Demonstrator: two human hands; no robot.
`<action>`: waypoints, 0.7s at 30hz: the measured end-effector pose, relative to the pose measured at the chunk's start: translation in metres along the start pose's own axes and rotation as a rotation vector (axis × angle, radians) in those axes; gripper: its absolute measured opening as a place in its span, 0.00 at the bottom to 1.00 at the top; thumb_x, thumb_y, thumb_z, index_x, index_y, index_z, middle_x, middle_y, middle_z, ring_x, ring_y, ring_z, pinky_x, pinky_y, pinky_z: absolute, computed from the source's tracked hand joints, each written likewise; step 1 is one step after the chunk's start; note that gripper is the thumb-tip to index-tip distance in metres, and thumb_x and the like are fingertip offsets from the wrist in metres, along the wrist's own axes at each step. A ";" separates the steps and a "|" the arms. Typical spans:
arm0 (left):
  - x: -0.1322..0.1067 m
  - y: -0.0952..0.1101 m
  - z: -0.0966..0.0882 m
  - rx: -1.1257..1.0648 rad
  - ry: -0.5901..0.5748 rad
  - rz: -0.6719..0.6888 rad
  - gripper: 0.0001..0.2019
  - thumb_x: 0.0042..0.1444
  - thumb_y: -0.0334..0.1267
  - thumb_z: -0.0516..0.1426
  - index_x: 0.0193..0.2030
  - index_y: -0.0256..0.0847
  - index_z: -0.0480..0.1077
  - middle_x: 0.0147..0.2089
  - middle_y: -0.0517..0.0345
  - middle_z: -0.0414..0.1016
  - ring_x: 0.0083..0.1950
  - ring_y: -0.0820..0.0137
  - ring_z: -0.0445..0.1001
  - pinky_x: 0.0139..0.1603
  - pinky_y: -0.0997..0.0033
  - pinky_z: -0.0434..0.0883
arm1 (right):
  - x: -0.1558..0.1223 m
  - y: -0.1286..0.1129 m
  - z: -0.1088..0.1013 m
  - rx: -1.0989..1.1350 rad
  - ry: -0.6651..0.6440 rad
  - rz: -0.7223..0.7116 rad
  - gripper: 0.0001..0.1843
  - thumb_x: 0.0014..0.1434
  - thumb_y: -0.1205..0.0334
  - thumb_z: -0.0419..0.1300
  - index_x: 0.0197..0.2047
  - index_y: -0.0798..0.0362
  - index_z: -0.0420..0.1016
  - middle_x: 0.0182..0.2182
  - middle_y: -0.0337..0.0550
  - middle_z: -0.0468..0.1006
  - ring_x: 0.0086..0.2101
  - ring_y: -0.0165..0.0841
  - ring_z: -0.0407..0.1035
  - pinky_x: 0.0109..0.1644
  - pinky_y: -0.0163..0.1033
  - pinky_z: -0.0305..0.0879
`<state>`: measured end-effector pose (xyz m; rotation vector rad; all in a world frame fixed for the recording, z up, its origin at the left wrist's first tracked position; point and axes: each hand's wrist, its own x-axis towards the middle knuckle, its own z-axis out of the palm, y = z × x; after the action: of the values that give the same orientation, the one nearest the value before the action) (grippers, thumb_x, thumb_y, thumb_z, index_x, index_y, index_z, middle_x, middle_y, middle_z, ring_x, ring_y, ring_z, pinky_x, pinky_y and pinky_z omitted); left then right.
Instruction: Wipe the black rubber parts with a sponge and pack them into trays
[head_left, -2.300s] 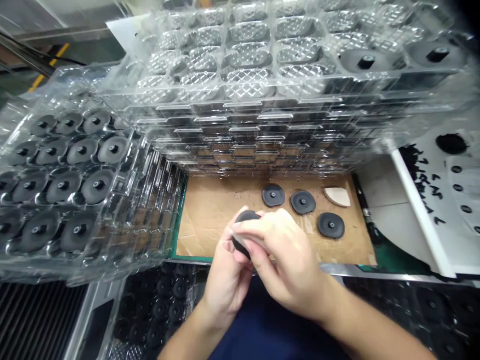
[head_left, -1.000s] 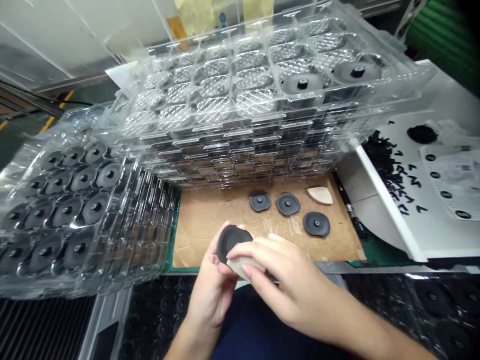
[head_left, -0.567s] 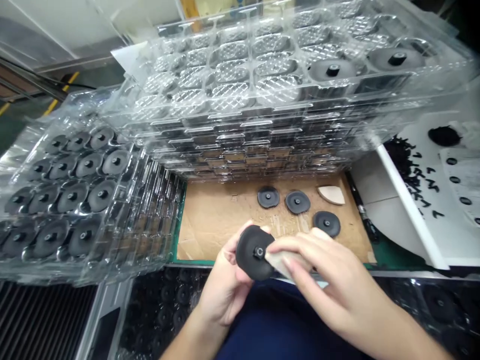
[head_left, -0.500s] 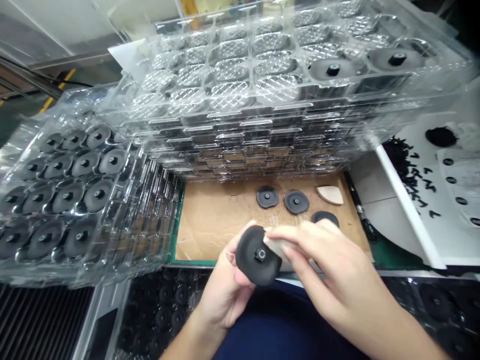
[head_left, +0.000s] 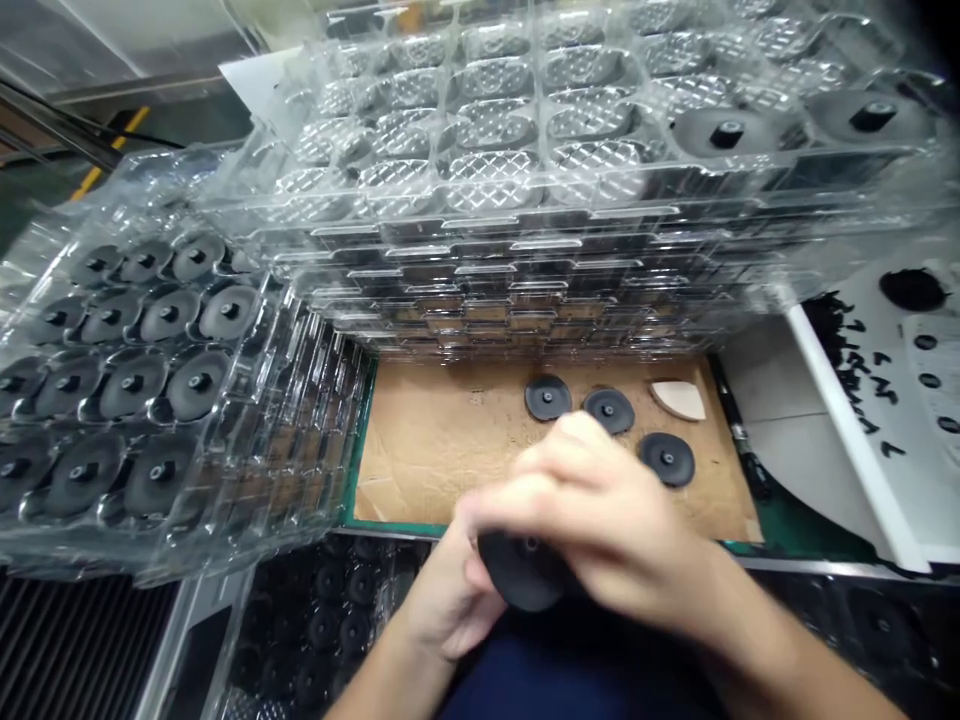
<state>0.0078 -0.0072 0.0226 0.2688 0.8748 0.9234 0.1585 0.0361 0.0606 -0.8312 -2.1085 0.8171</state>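
Observation:
My left hand [head_left: 450, 590] is closed on the edge of a black rounded disc [head_left: 525, 580] with a short stem at its centre. Over the disc's upper part lies my right hand [head_left: 592, 510], blurred, its fingers bent and pressed together. The small beige pad seen in its fingers earlier is hidden behind them now. Beyond my hands, similar black discs lie on a cardboard sheet [head_left: 420, 430]: one disc [head_left: 547, 398] on the left, another disc [head_left: 609, 410] beside it, and a third disc [head_left: 666, 460] nearer my right hand. A beige wedge-shaped pad [head_left: 679, 400] rests behind that third disc.
A tall stack of clear plastic trays [head_left: 495, 215] rises behind the cardboard, two discs in its top right. Another tray stack [head_left: 247, 400], filled with discs, stands at left. A marker pen [head_left: 739, 430] lies beside a white-walled box [head_left: 847, 430]. Small black scraps [head_left: 862, 370] are at right.
My right hand has swung left across the disc, covering its upper part and the pad. The disc sits slightly lower. The third disc on the cardboard has come into full view.

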 end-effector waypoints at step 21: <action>0.006 0.007 -0.023 -0.268 -0.172 -0.096 0.28 0.39 0.45 0.68 0.50 0.47 0.73 0.52 0.54 0.75 0.49 0.60 0.76 0.43 0.71 0.75 | -0.096 0.084 0.094 -0.305 0.065 0.581 0.18 0.58 0.65 0.54 0.52 0.55 0.72 0.50 0.56 0.68 0.46 0.42 0.68 0.49 0.53 0.69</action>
<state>-0.0114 -0.0014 0.0086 0.0721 0.5926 0.9024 0.1611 -0.0131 -0.0899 -1.6585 -1.9773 0.7414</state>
